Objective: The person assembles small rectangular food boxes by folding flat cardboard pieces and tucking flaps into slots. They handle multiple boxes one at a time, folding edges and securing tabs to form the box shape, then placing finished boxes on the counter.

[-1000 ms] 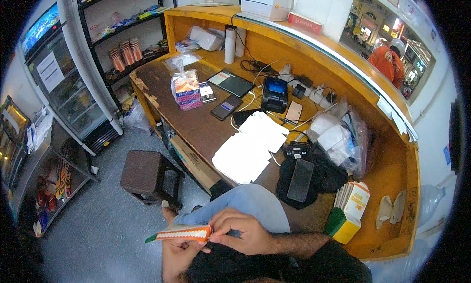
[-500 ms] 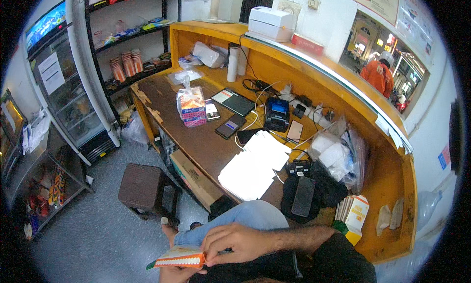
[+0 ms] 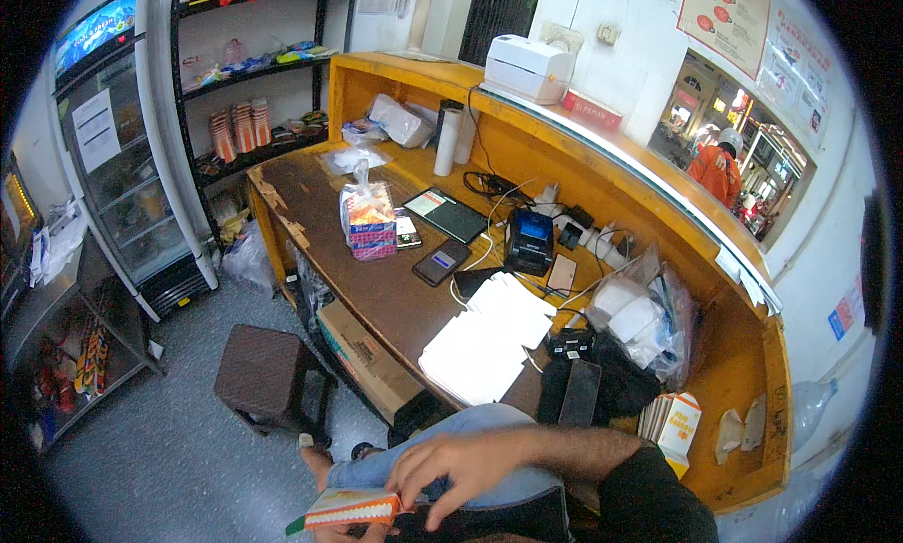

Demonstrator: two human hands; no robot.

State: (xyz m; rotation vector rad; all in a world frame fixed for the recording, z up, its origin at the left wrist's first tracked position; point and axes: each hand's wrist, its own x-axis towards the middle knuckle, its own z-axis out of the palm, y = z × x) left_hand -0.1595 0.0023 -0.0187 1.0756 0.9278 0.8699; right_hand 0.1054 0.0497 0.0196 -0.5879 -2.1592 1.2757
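Low in the view, a small paper food carton (image 3: 353,511), white and orange with a green end and a scalloped edge, is tilted above my lap. My left hand (image 3: 353,534) grips it from below, mostly hidden by the carton and the lower edge of the picture. At the carton's right end is my right hand (image 3: 461,463), its thumb spread away from the fingers and its fingertips close to the orange corner. Whether they touch it is hard to see. Similar flat cartons (image 3: 670,428) stand stacked on the desk by my right elbow.
The brown desk (image 3: 324,218) carries white sheets (image 3: 484,341), a phone (image 3: 440,261), a tablet (image 3: 447,214), a card terminal (image 3: 530,242), a tissue pack (image 3: 369,221) and plastic bags (image 3: 644,317). A stool (image 3: 263,369) stands left of my knee, with a fridge (image 3: 132,157) behind.
My right thumb has come away from the carton's corner and the fingers have spread. The carton sits slightly lower. The whole view has shifted a little.
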